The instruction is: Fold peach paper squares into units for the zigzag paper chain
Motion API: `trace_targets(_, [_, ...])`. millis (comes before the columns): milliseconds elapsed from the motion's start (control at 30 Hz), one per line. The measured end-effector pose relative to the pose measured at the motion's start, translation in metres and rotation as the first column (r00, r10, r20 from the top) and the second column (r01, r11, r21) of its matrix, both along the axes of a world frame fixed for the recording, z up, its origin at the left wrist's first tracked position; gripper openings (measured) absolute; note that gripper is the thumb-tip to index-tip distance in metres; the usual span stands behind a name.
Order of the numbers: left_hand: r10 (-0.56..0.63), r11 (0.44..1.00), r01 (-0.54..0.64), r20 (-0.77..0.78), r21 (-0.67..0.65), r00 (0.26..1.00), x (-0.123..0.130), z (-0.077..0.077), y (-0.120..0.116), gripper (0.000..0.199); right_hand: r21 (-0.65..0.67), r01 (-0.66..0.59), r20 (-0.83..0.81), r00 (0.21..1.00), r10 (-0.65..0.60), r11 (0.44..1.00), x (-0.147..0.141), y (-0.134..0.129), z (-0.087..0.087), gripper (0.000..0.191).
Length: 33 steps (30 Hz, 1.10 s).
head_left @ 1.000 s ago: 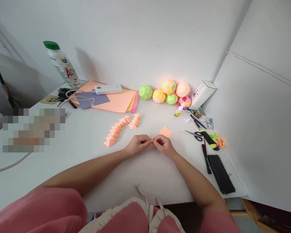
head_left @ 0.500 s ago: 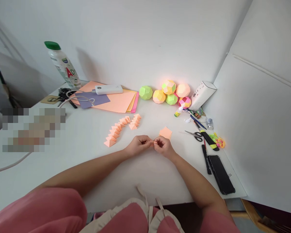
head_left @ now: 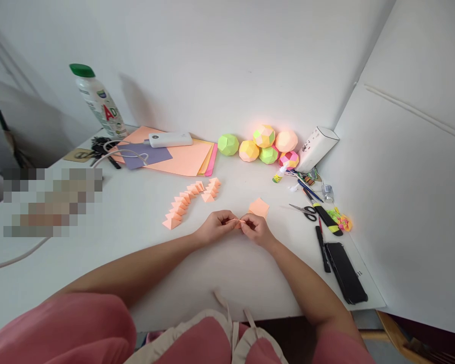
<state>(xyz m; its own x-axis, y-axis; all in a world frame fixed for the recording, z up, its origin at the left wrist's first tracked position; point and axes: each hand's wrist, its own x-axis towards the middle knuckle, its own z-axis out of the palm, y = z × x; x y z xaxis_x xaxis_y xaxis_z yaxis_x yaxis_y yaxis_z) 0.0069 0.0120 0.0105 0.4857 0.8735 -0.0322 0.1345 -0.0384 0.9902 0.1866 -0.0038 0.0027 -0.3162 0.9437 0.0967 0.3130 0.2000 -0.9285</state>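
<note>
Between my two hands is a small orange paper piece [head_left: 236,223], mostly covered by fingers. My left hand [head_left: 217,227] pinches its left side, and my right hand [head_left: 257,229] pinches its right side, with the fingertips nearly meeting. Just behind my right hand lie flat orange paper pieces [head_left: 259,207]. To the left, a curved row of folded orange pieces [head_left: 180,203] stands on the white table [head_left: 212,268], with a shorter row of the same pieces [head_left: 211,190] beside it.
Paper balls [head_left: 228,145] sit against the wall. Scissors [head_left: 309,213], a cutter [head_left: 327,219], a glue bottle [head_left: 278,175] and a black phone [head_left: 346,273] lie on the right. Coloured sheets [head_left: 189,157] under a power bank [head_left: 170,139] and a bottle [head_left: 101,106] are at the back left.
Both hands have shifted very slightly around the small orange piece, and a little more of it shows between the fingers. Everything else stays in place.
</note>
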Motion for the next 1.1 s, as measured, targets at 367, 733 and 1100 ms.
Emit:
trace_targets(367, [0.008, 1.0, -0.008, -0.024, -0.01, 1.0, 0.0, 0.001, -0.001, 0.034, -0.007, 0.039, -0.034, 0.999, -0.04, 0.999, 0.0, -0.002, 0.006, 0.019])
trace_targets(733, [0.083, 0.994, -0.083, 0.005, -0.07, 0.997, -0.003, -0.001, 0.0, 0.052, 0.245, 0.189, -0.005, 0.981, -0.193, 0.951, 0.0, -0.001, 0.006, 0.021])
trace_targets(1100, [0.0, 1.0, 0.0, -0.039, -0.003, 0.999, -0.004, 0.005, 0.001, 0.041, 0.771, -0.06, 0.239, 0.95, -0.201, 0.634, 0.001, 0.001, -0.011, 0.022])
